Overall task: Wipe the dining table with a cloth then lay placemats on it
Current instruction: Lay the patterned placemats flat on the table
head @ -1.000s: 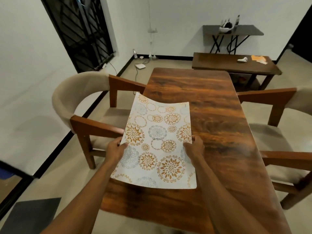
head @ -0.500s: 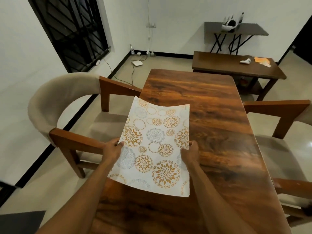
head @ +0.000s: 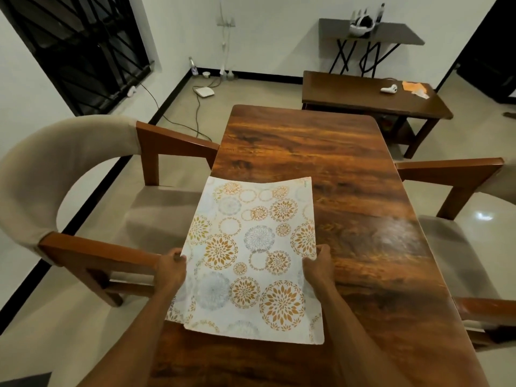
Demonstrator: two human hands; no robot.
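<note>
A white placemat [head: 251, 255] printed with orange and grey flower circles hangs above the near left part of the brown wooden dining table [head: 349, 191]. My left hand [head: 171, 268] grips its left edge and my right hand [head: 318, 265] grips its right edge, thumbs on top. The mat sags a little in the middle and its far end curls upward. Part of its left side overhangs the table's left edge. No cloth shows in this view.
A beige padded armchair [head: 55, 174] stands at the table's left side and another armchair [head: 460, 208] at its right. Beyond the table's far end is a lower wooden side table [head: 363, 96] with small items. Cables [head: 178, 118] lie on the floor at the back left.
Both hands keep their grip on the placemat and have carried it slightly forward over the table. The camera has moved closer to the table and tilted down.
</note>
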